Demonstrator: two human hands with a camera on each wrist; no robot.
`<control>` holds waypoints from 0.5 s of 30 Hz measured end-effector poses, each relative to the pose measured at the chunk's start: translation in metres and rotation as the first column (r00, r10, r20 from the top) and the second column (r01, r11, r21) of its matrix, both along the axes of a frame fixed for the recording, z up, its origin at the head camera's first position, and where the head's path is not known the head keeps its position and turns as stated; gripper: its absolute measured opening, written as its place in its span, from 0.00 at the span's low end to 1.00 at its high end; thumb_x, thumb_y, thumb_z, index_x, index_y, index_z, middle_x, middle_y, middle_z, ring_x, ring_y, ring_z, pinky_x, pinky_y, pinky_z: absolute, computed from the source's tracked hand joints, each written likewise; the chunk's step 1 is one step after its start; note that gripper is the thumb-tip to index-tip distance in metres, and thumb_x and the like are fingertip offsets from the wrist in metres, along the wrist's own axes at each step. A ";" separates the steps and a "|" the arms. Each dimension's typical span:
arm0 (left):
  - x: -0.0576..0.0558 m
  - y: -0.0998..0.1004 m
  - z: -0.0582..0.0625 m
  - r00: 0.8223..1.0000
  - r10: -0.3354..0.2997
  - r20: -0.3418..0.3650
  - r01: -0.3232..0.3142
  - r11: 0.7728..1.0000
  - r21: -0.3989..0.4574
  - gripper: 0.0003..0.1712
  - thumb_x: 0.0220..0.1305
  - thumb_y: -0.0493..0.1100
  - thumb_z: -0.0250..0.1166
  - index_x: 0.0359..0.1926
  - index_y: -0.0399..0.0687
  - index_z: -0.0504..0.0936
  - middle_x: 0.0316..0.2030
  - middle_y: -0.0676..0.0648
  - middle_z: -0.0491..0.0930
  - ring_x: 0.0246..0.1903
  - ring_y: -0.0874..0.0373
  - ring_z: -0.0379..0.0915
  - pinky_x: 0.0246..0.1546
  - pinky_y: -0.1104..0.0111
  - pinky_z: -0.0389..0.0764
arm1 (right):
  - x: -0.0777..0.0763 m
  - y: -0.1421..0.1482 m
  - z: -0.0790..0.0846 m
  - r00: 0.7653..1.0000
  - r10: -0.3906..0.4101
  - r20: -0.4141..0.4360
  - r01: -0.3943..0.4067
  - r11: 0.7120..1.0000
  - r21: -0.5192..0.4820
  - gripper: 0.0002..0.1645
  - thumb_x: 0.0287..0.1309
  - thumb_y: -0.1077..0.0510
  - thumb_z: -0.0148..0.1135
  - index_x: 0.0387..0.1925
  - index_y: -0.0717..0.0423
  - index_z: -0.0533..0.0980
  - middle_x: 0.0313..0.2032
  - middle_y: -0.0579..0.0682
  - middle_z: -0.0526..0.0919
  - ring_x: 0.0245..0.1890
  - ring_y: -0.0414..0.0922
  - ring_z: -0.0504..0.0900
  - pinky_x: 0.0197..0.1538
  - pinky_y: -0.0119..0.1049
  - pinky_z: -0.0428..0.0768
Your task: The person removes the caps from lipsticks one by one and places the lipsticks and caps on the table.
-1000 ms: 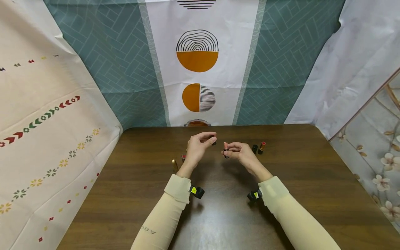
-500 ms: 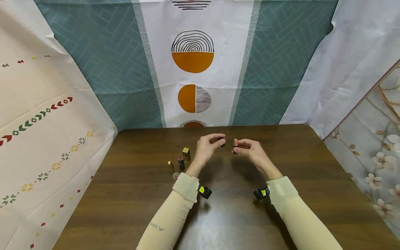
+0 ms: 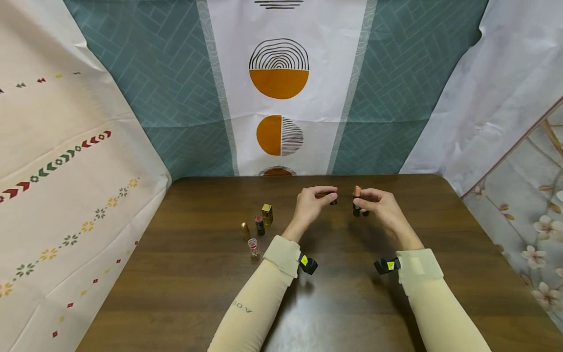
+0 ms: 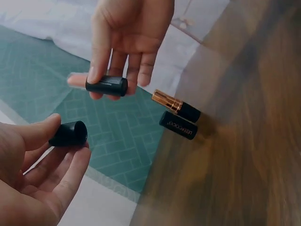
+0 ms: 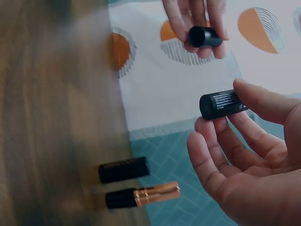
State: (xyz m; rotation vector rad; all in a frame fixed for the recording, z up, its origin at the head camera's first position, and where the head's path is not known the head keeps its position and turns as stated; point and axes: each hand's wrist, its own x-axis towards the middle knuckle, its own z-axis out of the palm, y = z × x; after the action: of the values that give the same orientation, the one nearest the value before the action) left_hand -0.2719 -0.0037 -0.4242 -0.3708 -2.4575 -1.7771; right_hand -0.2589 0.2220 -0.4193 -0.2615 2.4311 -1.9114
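From afar I watch the left hand's fingers (image 4: pixel 75 172) pinch a black cap (image 4: pixel 70 133) mouth-down, just left of the upright pink lipstick (image 4: pixel 107 86) the right hand (image 3: pixel 384 204) pinches, near the table's (image 3: pixel 176 283) far edge.
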 end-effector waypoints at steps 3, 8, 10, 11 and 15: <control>-0.003 0.008 0.000 1.000 -0.002 0.000 0.002 1.000 -0.018 0.14 0.68 0.46 0.73 0.53 0.51 0.91 0.48 0.52 0.89 0.46 0.58 0.85 0.44 0.67 0.83 | 0.000 0.007 0.003 1.000 -0.013 -0.024 0.013 1.000 0.002 0.16 0.69 0.56 0.70 0.50 0.63 0.81 0.44 0.37 0.85 0.42 0.41 0.81 0.43 0.34 0.81; -0.006 0.022 -0.004 0.999 0.000 0.032 0.001 1.000 -0.016 0.14 0.68 0.44 0.73 0.53 0.52 0.91 0.47 0.52 0.90 0.44 0.60 0.86 0.43 0.69 0.83 | 0.000 0.017 0.003 0.998 -0.046 -0.047 0.049 0.998 0.051 0.21 0.69 0.57 0.69 0.53 0.71 0.79 0.43 0.39 0.85 0.40 0.42 0.84 0.42 0.33 0.81; -0.006 0.029 -0.007 0.999 -0.009 0.040 0.010 1.000 -0.008 0.15 0.68 0.42 0.73 0.54 0.51 0.90 0.46 0.51 0.90 0.42 0.61 0.87 0.42 0.70 0.83 | -0.001 0.022 0.001 0.997 -0.059 -0.056 0.064 0.994 0.093 0.21 0.69 0.58 0.68 0.53 0.73 0.78 0.42 0.40 0.85 0.39 0.40 0.84 0.42 0.31 0.82; -0.007 0.032 -0.008 0.999 -0.017 0.044 0.017 1.000 -0.005 0.15 0.68 0.41 0.72 0.55 0.50 0.90 0.46 0.50 0.90 0.41 0.61 0.87 0.42 0.70 0.83 | -0.001 0.024 0.000 0.996 -0.064 -0.061 0.071 0.991 0.112 0.21 0.69 0.59 0.68 0.52 0.74 0.78 0.41 0.40 0.85 0.38 0.41 0.84 0.41 0.31 0.82; -0.007 0.045 -0.016 0.997 -0.027 0.066 0.027 1.000 0.000 0.16 0.67 0.39 0.73 0.55 0.48 0.89 0.47 0.47 0.90 0.41 0.61 0.87 0.40 0.72 0.83 | 0.000 0.030 -0.002 0.995 -0.067 -0.071 0.078 0.985 0.154 0.19 0.67 0.61 0.69 0.51 0.75 0.78 0.42 0.45 0.86 0.36 0.38 0.84 0.40 0.32 0.84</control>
State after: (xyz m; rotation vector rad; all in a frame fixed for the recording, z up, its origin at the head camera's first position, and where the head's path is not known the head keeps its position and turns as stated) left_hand -0.2788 0.0409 -0.4406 -0.3530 -2.5091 -1.8272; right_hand -0.2591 0.2516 -0.4218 -0.2360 2.6516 -1.7519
